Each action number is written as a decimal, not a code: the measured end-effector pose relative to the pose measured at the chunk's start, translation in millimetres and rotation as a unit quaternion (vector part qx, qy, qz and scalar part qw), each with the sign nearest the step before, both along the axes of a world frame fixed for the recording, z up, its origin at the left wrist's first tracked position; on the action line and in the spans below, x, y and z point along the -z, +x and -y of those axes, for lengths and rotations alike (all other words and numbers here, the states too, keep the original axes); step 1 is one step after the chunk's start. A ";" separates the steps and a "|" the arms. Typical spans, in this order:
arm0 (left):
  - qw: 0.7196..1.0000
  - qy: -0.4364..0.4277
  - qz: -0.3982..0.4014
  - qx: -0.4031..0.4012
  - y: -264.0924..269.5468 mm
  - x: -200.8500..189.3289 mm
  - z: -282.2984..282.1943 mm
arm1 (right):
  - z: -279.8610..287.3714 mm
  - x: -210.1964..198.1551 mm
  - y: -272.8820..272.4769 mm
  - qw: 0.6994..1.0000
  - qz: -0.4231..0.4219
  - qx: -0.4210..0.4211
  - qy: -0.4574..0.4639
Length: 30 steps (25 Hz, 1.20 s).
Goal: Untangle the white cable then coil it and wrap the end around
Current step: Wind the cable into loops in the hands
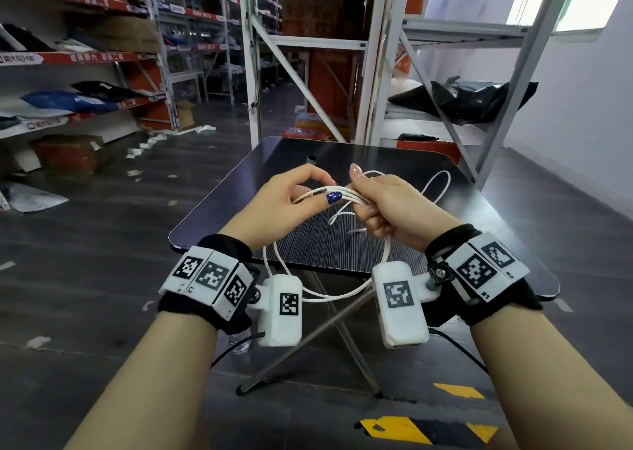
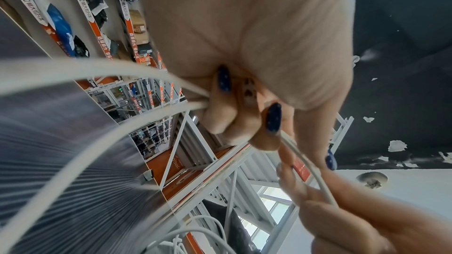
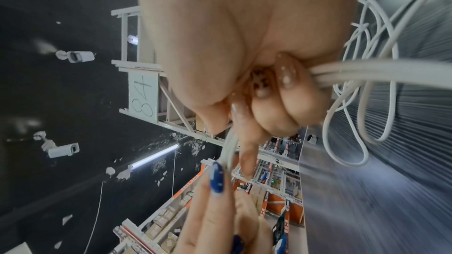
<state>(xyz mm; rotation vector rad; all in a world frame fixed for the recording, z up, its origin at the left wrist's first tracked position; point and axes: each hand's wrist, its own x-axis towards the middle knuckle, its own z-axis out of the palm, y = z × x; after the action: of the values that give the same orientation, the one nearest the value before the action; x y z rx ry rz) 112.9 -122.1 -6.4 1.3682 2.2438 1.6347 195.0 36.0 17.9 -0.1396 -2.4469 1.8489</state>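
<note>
I see a small dark table on crossed metal legs, standing on a grey floor — its top is finely ribbed, with a round hole near the far edge. Loose loops of the white cable lie toward its far right side. Paper scraps litter the floor far left — yellow-black tape near.

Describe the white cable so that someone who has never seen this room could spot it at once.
Find the small dark folding table standing between the warehouse shelves. Above it, the left hand and right hand pinch a bundle of strands between them. That is the white cable: thin, looped, the only white cord, with loose loops hanging below the hands and trailing on the tabletop.
</note>
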 end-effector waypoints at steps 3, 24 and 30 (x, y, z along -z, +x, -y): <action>0.999 0.020 -0.032 0.008 4.2 -0.1 -1.1 | -0.8 -0.4 1.0 1.000 0.008 -0.005 -0.021; 0.987 0.064 0.132 -0.061 -7.8 8.2 2.9 | -14.0 3.8 -2.5 0.994 -0.077 0.027 -0.078; 0.955 0.112 0.269 -0.050 4.6 2.0 -3.8 | -23.4 -0.9 -6.8 0.897 -0.208 0.120 -0.371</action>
<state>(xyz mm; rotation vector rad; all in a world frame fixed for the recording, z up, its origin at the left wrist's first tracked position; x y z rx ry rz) 117.6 -118.3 -8.4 0.7115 1.8755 2.0363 188.2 59.5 18.8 -0.0661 -1.2989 2.2849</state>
